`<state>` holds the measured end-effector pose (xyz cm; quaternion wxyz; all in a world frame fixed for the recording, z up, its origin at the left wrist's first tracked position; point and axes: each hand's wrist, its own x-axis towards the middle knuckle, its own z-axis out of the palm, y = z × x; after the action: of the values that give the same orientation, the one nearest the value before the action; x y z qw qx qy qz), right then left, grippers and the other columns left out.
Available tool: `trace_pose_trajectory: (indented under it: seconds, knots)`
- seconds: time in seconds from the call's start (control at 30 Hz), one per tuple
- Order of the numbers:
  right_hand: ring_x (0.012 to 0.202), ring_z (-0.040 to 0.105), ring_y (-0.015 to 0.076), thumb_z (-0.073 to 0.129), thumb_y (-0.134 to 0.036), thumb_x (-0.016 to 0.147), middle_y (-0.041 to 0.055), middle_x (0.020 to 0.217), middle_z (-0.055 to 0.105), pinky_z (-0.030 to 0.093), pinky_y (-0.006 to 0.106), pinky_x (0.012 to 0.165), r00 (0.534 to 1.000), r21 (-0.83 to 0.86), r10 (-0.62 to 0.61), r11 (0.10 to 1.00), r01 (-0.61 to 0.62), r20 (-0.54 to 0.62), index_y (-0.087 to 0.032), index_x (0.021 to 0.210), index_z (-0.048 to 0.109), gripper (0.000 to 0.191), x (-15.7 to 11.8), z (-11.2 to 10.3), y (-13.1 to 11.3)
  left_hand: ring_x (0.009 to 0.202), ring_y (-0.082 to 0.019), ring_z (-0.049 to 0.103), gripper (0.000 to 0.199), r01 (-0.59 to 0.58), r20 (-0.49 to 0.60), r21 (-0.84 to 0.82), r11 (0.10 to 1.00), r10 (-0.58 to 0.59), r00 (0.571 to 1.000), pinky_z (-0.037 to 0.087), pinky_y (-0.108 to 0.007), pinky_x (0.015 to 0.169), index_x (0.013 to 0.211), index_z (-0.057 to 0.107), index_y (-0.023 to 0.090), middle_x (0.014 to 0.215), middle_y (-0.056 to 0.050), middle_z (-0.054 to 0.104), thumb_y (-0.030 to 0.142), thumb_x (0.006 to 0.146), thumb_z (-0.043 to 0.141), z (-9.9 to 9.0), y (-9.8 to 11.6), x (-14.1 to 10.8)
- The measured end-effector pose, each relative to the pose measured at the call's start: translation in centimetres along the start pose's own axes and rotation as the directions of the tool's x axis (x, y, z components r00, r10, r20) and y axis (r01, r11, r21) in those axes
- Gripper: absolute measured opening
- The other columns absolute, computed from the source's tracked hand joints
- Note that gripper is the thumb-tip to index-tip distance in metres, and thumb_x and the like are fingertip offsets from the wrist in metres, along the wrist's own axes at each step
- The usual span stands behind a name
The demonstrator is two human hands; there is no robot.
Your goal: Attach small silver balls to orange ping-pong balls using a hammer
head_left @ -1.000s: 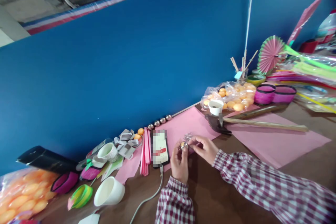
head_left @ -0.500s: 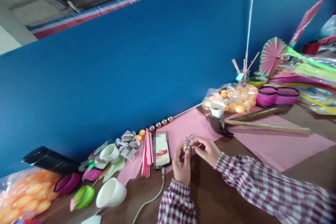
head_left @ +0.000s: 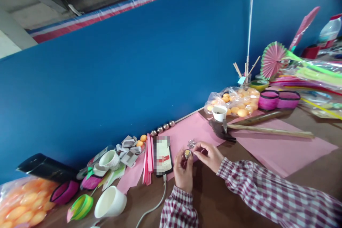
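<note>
My left hand [head_left: 184, 171] is closed around a small ball [head_left: 188, 154], gripping it between thumb and fingers. Shiny silver pieces cover most of the ball, and an orange-yellow patch shows on top. Close beside it, my right hand [head_left: 210, 156] has thumb and fingertip pinched together; whatever is between them is too small to name. A little pile of silver pieces [head_left: 191, 144] lies on pink paper [head_left: 184, 128] just beyond both hands. Along the blue wall sits a row of several finished-looking silver balls [head_left: 166, 126].
A phone [head_left: 163, 156] with a cable lies left of my hands. To the right are a hammer [head_left: 267, 130], a white cup [head_left: 219, 113] and a bag of orange balls [head_left: 242, 103]. White cups [head_left: 110, 202], folded grey pieces [head_left: 128, 156] and another bag [head_left: 26, 201] stand left.
The view has shifted slightly. My right fingertips have drawn a little back from the ball, and more of its orange-yellow patch shows. My left hand keeps its hold.
</note>
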<state>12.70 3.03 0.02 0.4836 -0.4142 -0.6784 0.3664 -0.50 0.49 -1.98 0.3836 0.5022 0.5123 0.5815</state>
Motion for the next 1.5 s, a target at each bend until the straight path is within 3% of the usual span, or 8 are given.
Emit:
trace_pose_trajectory:
  seconds: [0.47,0.73,1.03,1.5]
  knots:
    - [0.068,0.057,0.013,0.046,-0.02,0.077,0.0025,0.076,0.062,0.045,0.022,0.058,1.0,-0.051,-0.021,0.998,0.021,-0.005,-0.018,0.081,0.058,0.013,-0.2,-0.1,-0.2,0.097,-0.02,0.054,0.039,-0.014,0.037,-0.018,1.0,0.015,0.999,0.044,-0.033,0.082,0.106,0.049,0.015,0.106,-0.012,0.056,0.029,0.07,0.057,0.1,0.4,0.0]
    - [0.072,0.058,0.0136,0.045,-0.024,0.079,0.0033,0.082,0.063,0.046,0.023,0.061,1.0,-0.045,-0.025,0.999,0.025,0.005,-0.018,0.085,0.057,0.015,-0.3,-0.1,-0.3,0.09,-0.018,0.057,0.031,-0.009,-0.006,-0.062,0.998,0.009,1.0,0.046,-0.032,0.078,0.097,0.049,0.015,0.098,-0.01,0.057,0.027,0.07,0.057,0.6,1.1,-0.2]
    - [0.077,0.058,0.0147,0.045,-0.027,0.08,0.0019,0.08,0.063,0.045,0.026,0.071,0.999,0.033,-0.01,0.999,0.009,0.039,-0.019,0.081,0.058,0.015,-0.4,0.0,-0.3,0.1,-0.02,0.053,0.041,0.002,0.0,-0.083,0.997,-0.002,1.0,0.042,-0.034,0.086,0.109,0.047,0.015,0.109,-0.011,0.056,0.027,0.071,0.056,0.3,0.2,0.0]
    - [0.076,0.057,0.0149,0.051,-0.026,0.075,0.0007,0.077,0.063,0.044,0.027,0.072,0.996,0.005,0.004,1.0,-0.004,0.093,-0.018,0.076,0.058,0.011,-0.3,0.1,0.3,0.104,-0.022,0.051,0.043,-0.015,0.018,-0.017,1.0,0.015,1.0,0.04,-0.036,0.089,0.114,0.049,0.015,0.113,-0.011,0.056,0.028,0.073,0.054,0.2,0.4,0.0]
